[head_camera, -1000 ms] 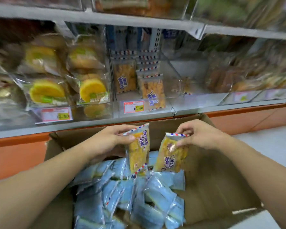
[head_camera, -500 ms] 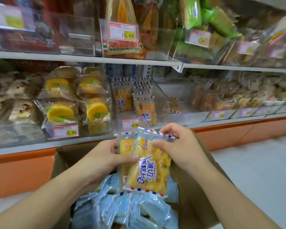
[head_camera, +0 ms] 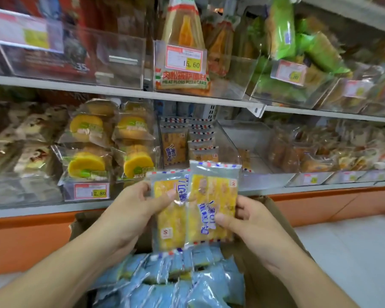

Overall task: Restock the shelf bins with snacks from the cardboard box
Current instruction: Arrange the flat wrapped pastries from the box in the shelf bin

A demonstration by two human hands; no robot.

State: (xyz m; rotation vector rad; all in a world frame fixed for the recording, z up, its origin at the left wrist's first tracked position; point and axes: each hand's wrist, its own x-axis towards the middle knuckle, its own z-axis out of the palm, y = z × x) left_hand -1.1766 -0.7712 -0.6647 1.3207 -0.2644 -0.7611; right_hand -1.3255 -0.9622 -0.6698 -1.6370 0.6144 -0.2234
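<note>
**Two snack packets held together in front of the shelf**

The shelving point(head_camera: 129, 94) fills your view, two tiers of clear bins packed with wrapped cakes. Below it, at the bottom of the frame, the open cardboard box point(head_camera: 273, 274) sits in front of you, its inside heaped with pale blue packets point(head_camera: 176, 283).

On the lower tier, the clear bin point(head_camera: 226, 138) straight ahead already holds upright rows of the same yellow snack with the red-and-blue striped edge. Left of it is a bin of round yellow cakes point(head_camera: 87, 162) with a price label point(head_camera: 91, 191) reading 12.80. On the upper tier a triangular meat floss pizza cake pack point(head_camera: 182, 41) stands behind a 15.60 tag.

Your left hand point(head_camera: 131, 210) grips the left snack packet point(head_camera: 169, 218), thumb pressed across its front near the top. Your right hand point(head_camera: 251, 223) pinches the right snack packet point(head_camera: 213, 203), thumb on its face and fingers curled behind its right edge. The two packets overlap, the right one in front, both upright above the box and just short of the bin.
</note>
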